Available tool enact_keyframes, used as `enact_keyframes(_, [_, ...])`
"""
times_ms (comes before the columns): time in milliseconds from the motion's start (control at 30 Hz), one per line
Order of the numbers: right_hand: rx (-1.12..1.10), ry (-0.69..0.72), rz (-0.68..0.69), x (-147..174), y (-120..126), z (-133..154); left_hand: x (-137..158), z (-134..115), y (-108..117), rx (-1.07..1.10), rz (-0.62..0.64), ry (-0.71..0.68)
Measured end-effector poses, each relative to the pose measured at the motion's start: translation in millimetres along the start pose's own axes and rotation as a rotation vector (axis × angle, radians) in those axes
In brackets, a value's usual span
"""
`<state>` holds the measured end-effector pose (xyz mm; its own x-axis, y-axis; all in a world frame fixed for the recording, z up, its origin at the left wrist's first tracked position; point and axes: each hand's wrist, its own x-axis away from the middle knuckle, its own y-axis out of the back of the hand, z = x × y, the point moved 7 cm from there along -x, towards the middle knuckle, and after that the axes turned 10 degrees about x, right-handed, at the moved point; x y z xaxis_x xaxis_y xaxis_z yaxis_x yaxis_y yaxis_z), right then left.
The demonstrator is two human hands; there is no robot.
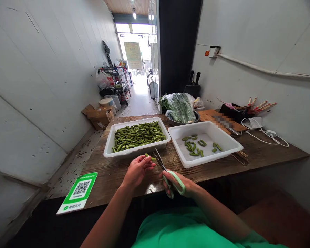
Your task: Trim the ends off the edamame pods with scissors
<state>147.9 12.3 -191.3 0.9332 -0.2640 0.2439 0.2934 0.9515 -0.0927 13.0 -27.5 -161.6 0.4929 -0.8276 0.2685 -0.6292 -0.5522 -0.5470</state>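
Note:
Between the thumb and fingers of my left hand (137, 172) is a green edamame pod (151, 157), its tip pointing right. My right hand (179, 184) grips a pair of scissors (181, 186) with pale green handles. The blades are parted and stand close to the free end of the pod; whether they touch it I cannot tell. Just beyond my hands, a white tray (109, 151) on the left is heaped with pods. Another white tray (209, 159) on the right has a small scatter of pods on its floor.
Behind the trays stands a metal bowl (180, 122) with bagged leafy greens (182, 105). A wooden cutting board (208, 116) with a blurred blade lies right of it. A white cable (270, 142) and a few skewers (241, 157) lie at right. A QR-code sign (79, 191) sits at the left edge.

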Motion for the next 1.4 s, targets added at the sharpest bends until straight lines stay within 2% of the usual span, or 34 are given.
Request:
enact_keyframes(433, [0.073, 0.014, -0.025, 6, 4, 11, 1, 9, -6, -0.022, 0.018, -0.039])
enact_keyframes(600, [0.041, -0.035, -0.020, 3, 10, -4, 2, 9, -4, -0.066, 0.046, -0.028])
enact_keyframes(667, [-0.002, -0.034, -0.017, 0, 10, -10, -1, 8, -9, -0.127, 0.048, -0.065])
enact_keyframes(767, [-0.176, -0.015, 0.054, -5, 6, -17, -9, 5, -39, -0.250, 0.082, -0.207])
enact_keyframes(867, [-0.388, -0.063, 0.226, -6, -6, -21, -17, 3, -90, -0.422, 0.178, -0.399])
enact_keyframes(933, [-0.481, -0.107, 0.314, -4, -11, -21, -19, 0, -127, -0.601, 0.321, -0.534])
enact_keyframes(1000, [-0.500, -0.098, 0.328, -2, -9, -18, -19, -8, -146, -0.746, 0.431, -0.662])
enact_keyframes(1067, [-0.465, -0.063, 0.289, -1, -4, -16, -27, -27, -140, -0.903, 0.374, -0.753])
enact_keyframes(1100, [-0.442, -0.059, 0.270, 0, -1, -17, -36, -40, -127, -1.013, 0.270, -0.773])
enact_keyframes(1200, [-0.407, -0.071, 0.239, 2, 4, -21, -72, -73, -79, -1.530, -0.058, -0.662])
enact_keyframes(1233, [-0.407, -0.063, 0.238, 2, 5, -22, -84, -80, -64, -1.685, -0.107, -0.597])
enact_keyframes(1300, [-0.414, -0.041, 0.237, 2, 6, -22, -102, -91, -45, -1.770, -0.119, -0.540])
enact_keyframes(1400, [-0.418, -0.026, 0.223, 2, 8, -21, -116, -95, -36, -1.803, -0.075, -0.504])
